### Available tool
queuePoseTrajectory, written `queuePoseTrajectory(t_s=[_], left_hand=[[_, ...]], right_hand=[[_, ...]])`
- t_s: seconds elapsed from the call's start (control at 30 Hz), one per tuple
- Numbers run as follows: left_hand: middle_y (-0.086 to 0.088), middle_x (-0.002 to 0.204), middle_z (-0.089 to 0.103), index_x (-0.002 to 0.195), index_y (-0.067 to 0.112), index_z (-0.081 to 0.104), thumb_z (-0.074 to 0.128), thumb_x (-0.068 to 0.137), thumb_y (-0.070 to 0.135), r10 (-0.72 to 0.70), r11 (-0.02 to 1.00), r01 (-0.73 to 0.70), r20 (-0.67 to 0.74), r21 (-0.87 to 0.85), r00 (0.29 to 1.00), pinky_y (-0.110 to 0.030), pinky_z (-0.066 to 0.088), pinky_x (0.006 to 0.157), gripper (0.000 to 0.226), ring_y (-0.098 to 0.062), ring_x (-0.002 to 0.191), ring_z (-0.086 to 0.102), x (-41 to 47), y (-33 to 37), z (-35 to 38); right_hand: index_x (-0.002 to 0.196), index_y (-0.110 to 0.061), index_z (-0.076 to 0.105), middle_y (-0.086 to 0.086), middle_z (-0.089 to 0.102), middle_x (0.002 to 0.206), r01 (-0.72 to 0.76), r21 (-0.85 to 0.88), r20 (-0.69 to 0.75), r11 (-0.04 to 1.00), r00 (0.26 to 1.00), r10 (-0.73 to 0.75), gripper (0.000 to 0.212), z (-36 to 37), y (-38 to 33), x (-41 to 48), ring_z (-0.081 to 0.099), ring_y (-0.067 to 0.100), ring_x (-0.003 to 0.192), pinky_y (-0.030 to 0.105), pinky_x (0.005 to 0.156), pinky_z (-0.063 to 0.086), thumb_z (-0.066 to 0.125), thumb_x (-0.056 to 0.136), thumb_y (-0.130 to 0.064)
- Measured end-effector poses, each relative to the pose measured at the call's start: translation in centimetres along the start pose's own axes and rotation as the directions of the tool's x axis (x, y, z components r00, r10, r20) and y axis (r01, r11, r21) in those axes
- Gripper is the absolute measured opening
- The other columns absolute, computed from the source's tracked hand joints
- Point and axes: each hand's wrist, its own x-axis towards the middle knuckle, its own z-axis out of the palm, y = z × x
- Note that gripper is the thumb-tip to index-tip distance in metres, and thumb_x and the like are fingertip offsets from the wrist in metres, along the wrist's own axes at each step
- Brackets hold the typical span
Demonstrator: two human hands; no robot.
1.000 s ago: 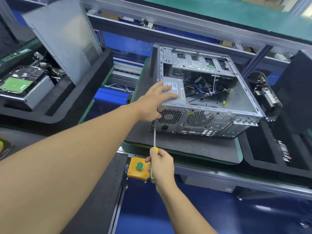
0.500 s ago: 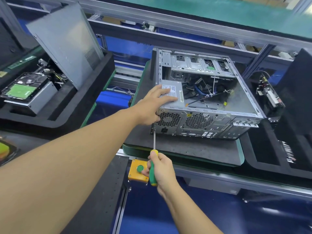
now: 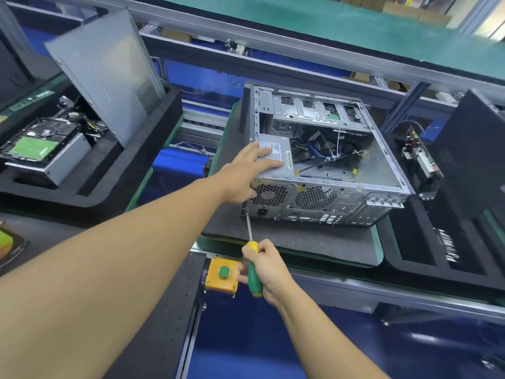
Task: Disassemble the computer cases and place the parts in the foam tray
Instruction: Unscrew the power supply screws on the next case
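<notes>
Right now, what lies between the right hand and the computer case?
Only the screwdriver: the right hand grips its handle, and its shaft reaches over the grey mat to the rear corner of the computer case. The head view shows this.

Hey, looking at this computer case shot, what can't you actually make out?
Head view, screwdriver tip: too small to tell whether it sits in a screw on the computer case.
Head view, power supply label: print too small, partly under fingers of the left hand.
Head view, yellow-green object: cut off by the left edge.
</notes>
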Motion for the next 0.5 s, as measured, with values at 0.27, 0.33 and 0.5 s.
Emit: queuePoseTrajectory(t_s=[0.27, 0.33, 0.5], left_hand=[[0.013, 0.164, 0.005, 0.152, 0.044, 0.029, 0.075, 0.083, 0.003, -0.006, 1.0, 0.006, 0.003, 0.008, 1.0, -0.058, 0.027, 0.116, 0.093, -0.009, 0.151, -0.012, 0.1, 0.0, -0.1], [0.013, 0.164, 0.005, 0.152, 0.044, 0.029, 0.075, 0.083, 0.003, -0.007, 1.0, 0.007, 0.001, 0.004, 1.0, -0.059, 0.027, 0.115, 0.093, -0.009, 0.151, -0.012, 0.0, 0.0, 0.0], [0.013, 0.165, 0.005, 0.152, 0.043, 0.029, 0.075, 0.083, 0.002, -0.006, 1.0, 0.006, 0.007, 0.005, 1.0, -0.058, 0.025, 0.117, 0.093, -0.009, 0.151, -0.012, -0.1, 0.1, -0.2]], right_hand=[[0.111, 0.002, 0.059, 0.015, 0.068, 0.092, -0.269, 0.19, 0.266, 0.944, 0.94, 0.214, 0.037, -0.1, -2.0, -0.8, 0.057, 0.021, 0.064, 0.035, 0.064, 0.052, 0.036, 0.104, -0.027], [0.11, 0.001, 0.056, 0.016, 0.068, 0.096, -0.187, 0.21, 0.228, 0.96, 0.964, 0.138, 0.024, -0.1, -1.4, -0.9, 0.059, 0.021, 0.066, 0.036, 0.064, 0.056, 0.042, 0.106, -0.018], [0.109, -0.01, 0.043, 0.011, 0.065, 0.091, -0.078, 0.123, 0.1, 0.989, 0.993, 0.066, 0.027, 0.2, -0.4, -0.7, 0.062, 0.02, 0.058, 0.035, 0.051, 0.056, 0.065, 0.098, -0.022]])
